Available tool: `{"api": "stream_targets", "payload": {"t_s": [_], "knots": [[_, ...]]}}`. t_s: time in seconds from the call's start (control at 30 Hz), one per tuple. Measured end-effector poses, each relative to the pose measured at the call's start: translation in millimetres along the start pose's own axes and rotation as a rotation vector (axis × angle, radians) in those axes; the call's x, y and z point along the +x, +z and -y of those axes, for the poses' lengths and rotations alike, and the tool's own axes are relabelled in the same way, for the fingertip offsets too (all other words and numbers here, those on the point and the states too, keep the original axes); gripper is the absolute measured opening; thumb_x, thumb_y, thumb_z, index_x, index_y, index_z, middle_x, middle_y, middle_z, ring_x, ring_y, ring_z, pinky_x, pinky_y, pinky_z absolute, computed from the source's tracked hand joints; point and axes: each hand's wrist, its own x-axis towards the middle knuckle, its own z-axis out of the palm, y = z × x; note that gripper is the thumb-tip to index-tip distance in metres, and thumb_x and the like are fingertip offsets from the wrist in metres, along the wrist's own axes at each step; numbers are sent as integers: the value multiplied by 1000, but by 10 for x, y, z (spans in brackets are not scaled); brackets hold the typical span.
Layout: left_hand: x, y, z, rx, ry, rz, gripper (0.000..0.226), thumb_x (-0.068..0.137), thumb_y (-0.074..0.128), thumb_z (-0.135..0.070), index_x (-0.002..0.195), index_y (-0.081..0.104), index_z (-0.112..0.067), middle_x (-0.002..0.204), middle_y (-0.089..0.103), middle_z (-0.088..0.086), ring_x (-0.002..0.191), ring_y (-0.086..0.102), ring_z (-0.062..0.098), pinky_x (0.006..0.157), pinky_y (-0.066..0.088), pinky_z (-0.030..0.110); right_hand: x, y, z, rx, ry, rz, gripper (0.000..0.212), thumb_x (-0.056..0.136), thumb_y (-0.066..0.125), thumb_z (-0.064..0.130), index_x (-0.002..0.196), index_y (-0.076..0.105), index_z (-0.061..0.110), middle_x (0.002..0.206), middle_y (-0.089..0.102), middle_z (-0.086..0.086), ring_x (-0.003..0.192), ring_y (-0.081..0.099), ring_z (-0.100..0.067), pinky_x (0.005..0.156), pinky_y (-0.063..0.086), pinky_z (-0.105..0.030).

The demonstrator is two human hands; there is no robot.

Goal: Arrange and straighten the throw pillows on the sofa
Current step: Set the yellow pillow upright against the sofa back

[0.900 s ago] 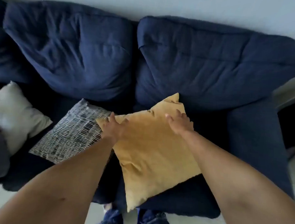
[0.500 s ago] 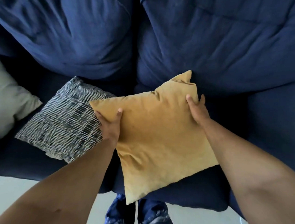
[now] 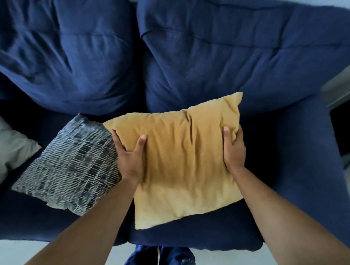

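A mustard-yellow throw pillow (image 3: 180,162) is held above the right seat of the navy sofa (image 3: 299,167). My left hand (image 3: 130,157) grips its left edge, thumb on top. My right hand (image 3: 233,149) grips its right edge near the upper corner. The pillow is tilted, its top right corner touching the right back cushion (image 3: 243,55). A grey-and-white woven-pattern pillow (image 3: 68,165) lies flat on the left seat, its right edge under the yellow one. A cream pillow (image 3: 3,151) lies at the far left, partly cut off.
Two large navy back cushions fill the sofa's rear, the left one (image 3: 63,47) creased. The sofa's right armrest (image 3: 309,158) runs down the right side. My legs in blue jeans (image 3: 160,260) stand on pale floor at the seat's front edge.
Both hands have slid from the pillow's top corners down onto its side edges and closed on it. The yellow pillow has turned squarer to the sofa and lifted slightly.
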Motion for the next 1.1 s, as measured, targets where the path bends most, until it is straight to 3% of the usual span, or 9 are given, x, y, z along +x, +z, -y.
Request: {"api": "stream_targets", "payload": {"t_s": [0.1, 0.2, 0.3, 0.4, 0.47, 0.6, 0.8, 0.93, 1.1], "knots": [[-83, 181, -348, -23, 145, 34, 108, 63, 68, -84, 151, 12, -56, 113, 35, -59, 95, 44, -34, 78, 31, -4, -28, -326, 54, 79, -67, -135, 76, 85, 32, 79, 150, 27, 40, 127, 59, 15, 110, 58, -17, 93, 40, -36], [-123, 435, -763, -41, 238, 103, 100, 66, 70, -80, 148, 16, -63, 117, 44, -53, 106, 50, -23, 89, 39, 6, 90, -645, 182, 135, -80, -270, 73, 88, 35, 73, 152, 26, 41, 95, 52, 37, 81, 51, 12, 84, 38, -26], [-78, 704, -1089, -51, 316, 153, 97, 68, 71, -79, 147, 17, -64, 128, 48, -35, 118, 51, -9, 96, 40, 20, 288, -903, 281, 140, -106, -357, 70, 92, 36, 68, 154, 22, 39, 81, 49, 46, 75, 49, 27, 72, 35, -14], [37, 959, -1221, -49, 354, 211, 99, 70, 70, -78, 150, 15, -60, 122, 47, -33, 111, 49, -16, 91, 38, 15, 494, -1041, 295, 109, -111, -369, 69, 94, 33, 68, 155, 15, 42, 85, 47, 38, 71, 50, 12, 77, 37, -26], [115, 1098, -1181, 10, 331, 267, 102, 71, 67, -79, 151, 8, -59, 130, 45, -21, 108, 49, -8, 92, 38, 22, 591, -1055, 233, 64, -104, -312, 69, 95, 30, 69, 155, 9, 43, 97, 51, 32, 74, 48, 5, 78, 36, -31], [219, 1223, -970, 228, 221, 337, 106, 73, 63, -80, 150, -6, -59, 145, 38, 4, 106, 43, 10, 90, 37, 32, 724, -998, -4, 5, -22, -165, 71, 96, 30, 68, 156, 8, 39, 139, 55, 1, 110, 56, -24, 87, 38, -37], [262, 1255, -902, 250, 215, 314, 107, 71, 63, -83, 147, -9, -63, 148, 34, 5, 106, 43, 13, 90, 38, 35, 752, -951, -24, 5, 3, -184, 76, 93, 34, 66, 157, 8, 34, 145, 50, -5, 127, 50, -33, 106, 39, -55], [261, 1193, -942, 235, 250, 299, 102, 76, 63, -79, 148, -7, -62, 147, 33, 2, 109, 43, 10, 90, 38, 33, 682, -880, 110, -112, -52, -403, 68, 100, 40, 47, 157, 17, 18, 149, 40, -19, 131, 42, -38, 107, 33, -57], [336, 851, -1006, 265, 327, 215, 69, 92, 57, -61, 153, 26, -47, 125, 40, -13, 94, 49, -7, 81, 40, 16, 425, -571, 579, -174, -367, -548, 52, 93, 57, 16, 143, 44, 7, 137, 48, -24, 119, 49, -39, 96, 40, -52]]}}
